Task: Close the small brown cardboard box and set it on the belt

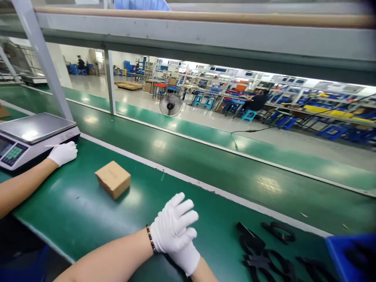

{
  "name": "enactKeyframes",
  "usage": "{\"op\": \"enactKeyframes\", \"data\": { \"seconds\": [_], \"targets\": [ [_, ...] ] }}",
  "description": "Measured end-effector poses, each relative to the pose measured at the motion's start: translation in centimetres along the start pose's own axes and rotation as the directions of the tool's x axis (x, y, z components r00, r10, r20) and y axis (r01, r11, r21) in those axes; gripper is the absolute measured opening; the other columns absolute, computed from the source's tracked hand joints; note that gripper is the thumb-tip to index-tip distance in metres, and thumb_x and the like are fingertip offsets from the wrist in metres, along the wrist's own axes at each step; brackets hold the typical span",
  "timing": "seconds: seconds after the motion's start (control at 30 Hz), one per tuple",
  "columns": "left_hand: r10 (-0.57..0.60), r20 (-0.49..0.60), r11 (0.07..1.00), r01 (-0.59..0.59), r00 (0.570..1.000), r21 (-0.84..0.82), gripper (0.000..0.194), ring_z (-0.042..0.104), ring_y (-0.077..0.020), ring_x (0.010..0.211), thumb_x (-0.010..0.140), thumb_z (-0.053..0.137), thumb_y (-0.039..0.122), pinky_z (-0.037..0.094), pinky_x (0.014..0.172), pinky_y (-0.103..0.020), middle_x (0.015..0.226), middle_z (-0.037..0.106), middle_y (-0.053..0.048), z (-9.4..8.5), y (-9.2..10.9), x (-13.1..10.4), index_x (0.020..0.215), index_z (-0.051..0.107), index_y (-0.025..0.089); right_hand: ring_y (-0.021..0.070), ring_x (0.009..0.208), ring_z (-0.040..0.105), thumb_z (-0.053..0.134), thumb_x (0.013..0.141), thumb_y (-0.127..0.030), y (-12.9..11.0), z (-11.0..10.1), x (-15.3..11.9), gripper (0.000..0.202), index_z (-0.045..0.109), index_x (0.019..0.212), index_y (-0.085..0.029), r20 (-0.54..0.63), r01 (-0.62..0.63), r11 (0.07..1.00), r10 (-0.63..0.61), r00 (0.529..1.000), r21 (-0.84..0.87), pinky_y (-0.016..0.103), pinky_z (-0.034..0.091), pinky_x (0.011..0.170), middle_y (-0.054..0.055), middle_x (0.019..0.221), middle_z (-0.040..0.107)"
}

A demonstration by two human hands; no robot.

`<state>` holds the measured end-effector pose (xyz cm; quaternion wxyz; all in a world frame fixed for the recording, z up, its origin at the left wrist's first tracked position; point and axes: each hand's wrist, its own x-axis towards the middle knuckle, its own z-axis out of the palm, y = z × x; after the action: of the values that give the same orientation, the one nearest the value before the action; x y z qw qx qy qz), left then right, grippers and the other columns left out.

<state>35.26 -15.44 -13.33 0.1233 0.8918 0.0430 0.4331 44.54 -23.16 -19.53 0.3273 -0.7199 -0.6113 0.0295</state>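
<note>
— Hands?

— White-gloved left hand (174,223) laid over white-gloved right hand (185,256), low on the green conveyor belt (88,211). Left fingers loosely spread, grasping nothing. Right mostly covered, so cannot tell whether slack or clenched.

— Nearest things?

— Flat black plastic ring-shaped parts (266,256) near, to the right, beside a blue plastic bin (340,250). Small brown cardboard box (113,179) further left on the belt, touched by no hand.

— Far left?

— Co-worker's gloved hand (63,152) against a grey digital scale (35,131), pinching something thin and white.
</note>
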Motion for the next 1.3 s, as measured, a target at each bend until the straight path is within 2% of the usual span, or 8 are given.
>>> {"op": "enactKeyframes", "data": {
  "seconds": [0.13,0.27,0.4,0.47,0.8,0.97,1.17,1.3],
  "targets": [
    [-0.127,-0.107,0.992,0.128,0.986,0.011,0.047,0.03,-0.0317,0.137,0.089,0.047,0.019,0.036,0.105,-0.058,0.134,0.047,-0.016,0.5,-2.1,-0.1,0.135,0.037,0.018,0.0204,0.089,0.056,0.045,0.091,-0.044,2.9,-5.3,2.4,0.035,0.062,0.107,-0.017,-0.122,-0.056,0.989,0.039,0.992,-0.139,0.04,0.046,0.083,0.01,0.097,0.061],
    [-0.146,-0.093,0.988,0.15,0.985,0.037,0.043,0.031,-0.031,0.137,0.089,0.05,0.016,0.04,0.104,-0.056,0.131,0.052,-0.014,1.2,-2.2,-0.4,0.131,0.041,0.018,0.0363,0.115,0.046,0.055,0.078,-0.056,9.0,-12.8,2.0,0.059,0.061,0.114,-0.01,-0.342,-0.423,0.777,0.283,0.896,-0.465,0.05,0.039,0.095,0.022,0.122,0.051],
    [-0.151,-0.079,0.986,0.156,0.985,0.06,0.04,0.036,-0.0293,0.135,0.089,0.052,0.017,0.044,0.103,-0.052,0.129,0.055,-0.012,1.5,-2.4,-0.6,0.129,0.045,0.019,0.0387,0.107,0.054,0.059,0.072,-0.045,13.7,-15.7,0.3,0.059,0.059,0.119,-0.009,-0.135,-0.646,0.563,0.691,0.71,-0.516,0.053,0.044,0.085,0.023,0.131,0.047],
    [-0.166,-0.079,0.983,0.172,0.983,0.067,0.038,0.039,-0.0282,0.134,0.09,0.051,0.018,0.047,0.101,-0.05,0.127,0.057,-0.011,1.6,-2.7,-0.6,0.128,0.047,0.02,0.031,0.098,0.06,0.053,0.075,-0.036,14.1,-15.1,0.2,0.05,0.059,0.118,-0.011,-0.055,-0.634,0.61,0.698,0.714,-0.475,0.044,0.047,0.081,0.021,0.129,0.05],
    [-0.263,-0.013,0.964,0.263,0.965,0.044,0.03,0.05,-0.024,0.126,0.093,0.049,0.023,0.051,0.1,-0.045,0.123,0.062,-0.006,1.4,-3.5,-0.5,0.122,0.056,0.023,0.0158,0.089,0.062,0.053,0.082,-0.031,7.2,-8.6,2.8,0.02,0.069,0.09,-0.024,0.017,-0.349,0.901,0.365,0.931,-0.257,0.026,0.048,0.079,0.005,0.12,0.058],
    [-0.353,0.03,0.936,0.353,0.935,-0.003,0.028,0.054,-0.0222,0.122,0.094,0.047,0.026,0.051,0.1,-0.043,0.121,0.064,-0.005,1.7,-4.2,-0.7,0.118,0.059,0.024,0.0151,0.09,0.061,0.05,0.087,-0.028,6.7,-8.0,3.0,0.02,0.07,0.087,-0.024,-0.066,-0.283,0.932,0.275,0.959,-0.227,0.027,0.047,0.084,0.005,0.116,0.058],
    [-0.428,0.09,0.902,0.431,0.899,-0.023,0.028,0.054,-0.0219,0.122,0.095,0.045,0.029,0.048,0.103,-0.043,0.124,0.063,-0.004,1.8,-4.7,-0.7,0.117,0.062,0.023,0.031,0.127,0.038,0.061,0.081,-0.043,4.6,-6.2,3.4,0.024,0.07,0.079,-0.022,-0.123,-0.212,0.936,0.183,0.975,-0.283,0.043,0.033,0.102,0.012,0.137,0.043],
    [-0.436,0.103,0.896,0.442,0.894,-0.036,0.028,0.057,-0.0217,0.118,0.094,0.045,0.029,0.051,0.1,-0.042,0.121,0.065,-0.004,1.8,-4.7,-0.6,0.114,0.063,0.023,0.0245,0.095,0.056,0.066,0.076,-0.051,3.9,-5.3,3.5,0.028,0.068,0.086,-0.025,-0.013,-0.125,0.943,0.127,0.992,-0.31,0.04,0.041,0.088,0.007,0.096,0.062]
  ]
}}
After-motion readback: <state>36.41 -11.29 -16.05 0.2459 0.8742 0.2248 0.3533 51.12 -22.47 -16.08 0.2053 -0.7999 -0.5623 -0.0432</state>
